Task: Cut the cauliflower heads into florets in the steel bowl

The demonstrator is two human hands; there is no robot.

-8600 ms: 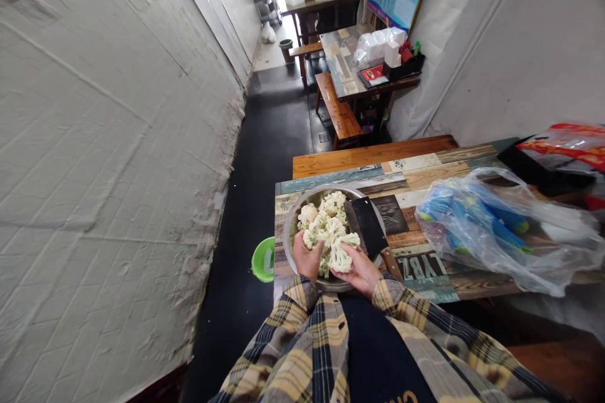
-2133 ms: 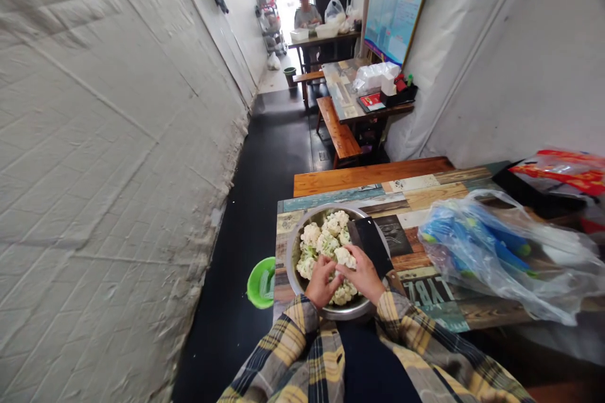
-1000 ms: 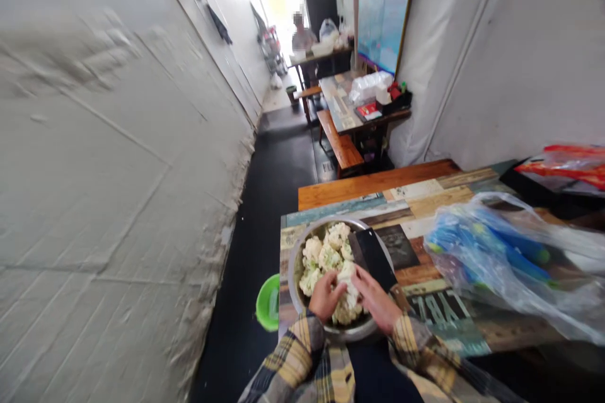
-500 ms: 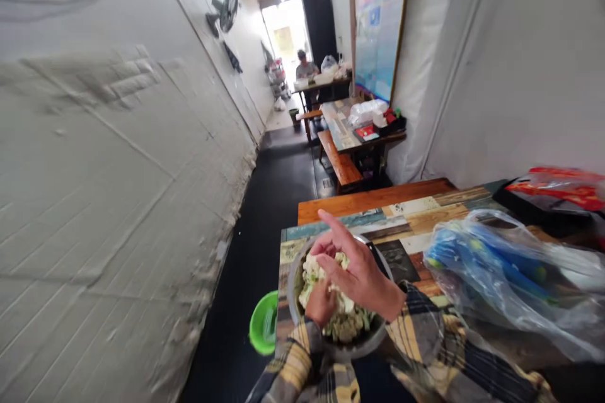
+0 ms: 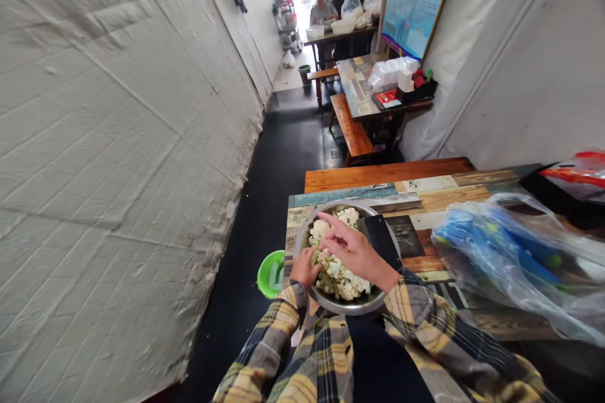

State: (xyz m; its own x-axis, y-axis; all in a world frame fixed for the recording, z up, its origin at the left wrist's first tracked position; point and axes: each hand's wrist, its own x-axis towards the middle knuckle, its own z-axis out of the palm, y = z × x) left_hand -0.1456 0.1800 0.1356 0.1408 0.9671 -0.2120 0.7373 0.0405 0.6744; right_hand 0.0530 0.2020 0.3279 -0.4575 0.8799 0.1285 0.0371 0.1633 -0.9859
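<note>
A metal bowl (image 5: 362,310) full of cauliflower florets (image 5: 347,286) stands at the near edge of the table. My left hand (image 5: 305,267) is over the bowl's left side, its fingers closed on a small greenish-white cauliflower piece (image 5: 318,258). Above the florets, my right hand (image 5: 354,250) reaches in from the right with its index finger stretched out. Its lower fingertips come close to the piece in my left hand; whether they touch it is hard to see. A flat dark rectangular thing (image 5: 382,238) leans at the bowl's right side, its kind unclear.
A green basin (image 5: 270,288) is low at the table's left. Right of the bowl lies a clear plastic bag (image 5: 501,245) with blue things inside. A bench (image 5: 387,175) runs along the table's far side. Farther back, a person (image 5: 324,11) sits at another table.
My view has tipped downward. My left hand has come up from among the florets to meet my right hand, which has moved lower, its fingers less spread.
</note>
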